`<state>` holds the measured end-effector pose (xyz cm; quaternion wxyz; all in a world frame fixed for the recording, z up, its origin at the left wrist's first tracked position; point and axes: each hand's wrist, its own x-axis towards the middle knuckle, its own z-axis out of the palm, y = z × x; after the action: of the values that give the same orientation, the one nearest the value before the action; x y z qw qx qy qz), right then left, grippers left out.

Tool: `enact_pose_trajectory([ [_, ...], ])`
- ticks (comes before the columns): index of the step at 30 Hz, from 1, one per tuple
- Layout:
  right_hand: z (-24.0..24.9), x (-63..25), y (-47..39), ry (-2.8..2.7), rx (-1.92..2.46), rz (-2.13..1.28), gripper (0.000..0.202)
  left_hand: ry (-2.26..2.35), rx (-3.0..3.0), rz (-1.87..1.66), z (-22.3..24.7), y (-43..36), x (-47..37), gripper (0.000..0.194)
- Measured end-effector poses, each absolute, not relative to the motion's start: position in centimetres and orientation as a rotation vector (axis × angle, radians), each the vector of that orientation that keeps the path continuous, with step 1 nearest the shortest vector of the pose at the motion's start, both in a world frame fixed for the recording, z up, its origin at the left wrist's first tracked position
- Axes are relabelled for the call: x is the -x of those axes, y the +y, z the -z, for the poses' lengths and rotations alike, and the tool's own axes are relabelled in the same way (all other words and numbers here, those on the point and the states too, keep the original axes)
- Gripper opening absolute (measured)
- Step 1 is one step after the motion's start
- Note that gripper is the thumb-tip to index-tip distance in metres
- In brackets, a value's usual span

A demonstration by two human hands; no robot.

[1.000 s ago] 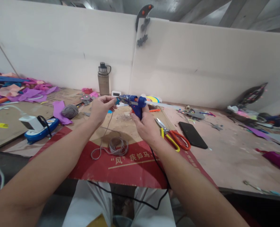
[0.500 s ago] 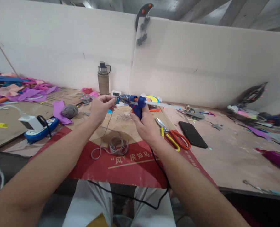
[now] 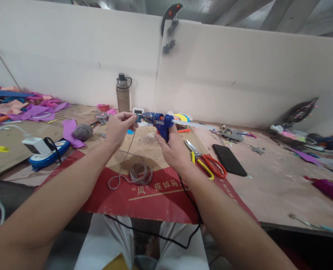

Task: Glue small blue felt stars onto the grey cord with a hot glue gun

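My right hand [image 3: 174, 148] is wrapped round the handle of a blue glue gun [image 3: 162, 123], with a long clear glue stick [image 3: 194, 125] poking out of its back. The gun's nozzle points left, close to the fingertips of my left hand [image 3: 120, 127]. Those fingers pinch a small teal piece [image 3: 138, 119], mostly hidden by the fingers. A grey cord [image 3: 129, 148] hangs down from the pinch to a loose coil [image 3: 141, 173] on the red and brown cardboard [image 3: 110, 204].
Red and yellow-handled scissors [image 3: 207, 165] and a black phone [image 3: 229, 160] lie right of my right hand. A bottle [image 3: 123, 95] stands behind. On the left are a grey yarn ball [image 3: 82, 132], a blue power strip [image 3: 50, 155] and coloured scraps [image 3: 39, 112]. The gun's black cable [image 3: 155, 237] loops over my lap.
My left fingers have shifted slightly around the teal piece at the nozzle. The glue gun and my right hand have stayed nearly still.
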<state>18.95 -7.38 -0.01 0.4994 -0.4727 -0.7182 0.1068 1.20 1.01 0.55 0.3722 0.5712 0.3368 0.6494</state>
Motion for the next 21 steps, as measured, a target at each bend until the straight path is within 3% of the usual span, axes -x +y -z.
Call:
enact_pose_trajectory([
  [21,-0.15,-18.87,-7.59,-1.736,1.177,-0.226,0.049,0.885,-1.501,-1.646,-0.65,0.60,-1.38,0.014],
])
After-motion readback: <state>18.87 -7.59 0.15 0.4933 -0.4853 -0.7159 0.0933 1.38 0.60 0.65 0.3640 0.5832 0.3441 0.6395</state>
